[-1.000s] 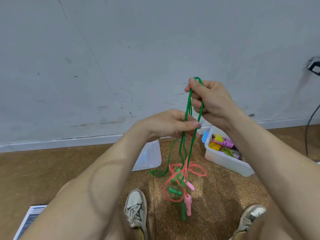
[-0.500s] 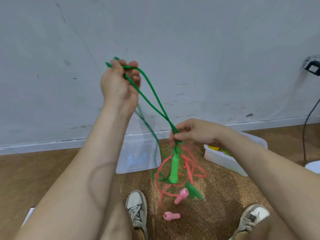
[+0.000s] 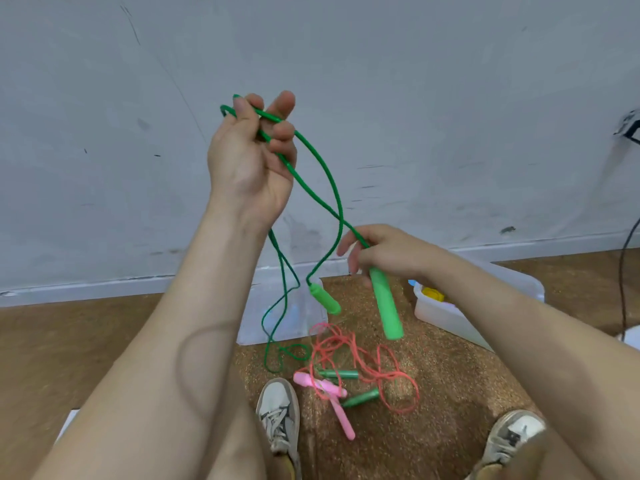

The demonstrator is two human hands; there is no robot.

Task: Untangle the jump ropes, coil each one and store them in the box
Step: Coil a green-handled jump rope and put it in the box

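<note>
coiling: left hand (image 3: 249, 161) fingers grip green rope (image 3: 325, 181) loops.
right hand (image 3: 384, 254): fingers curl round handle (image 3: 386, 306) top.
next: wind hanging slack.

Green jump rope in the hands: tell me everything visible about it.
The green jump rope is a thin, glossy dark green cord with two lighter green tubular handles. The raised left hand grips bunched loops of cord. The lower right hand holds one handle near its top. The other handle dangles free, tilted. A long loop hangs to the floor beside the pink rope.
</note>
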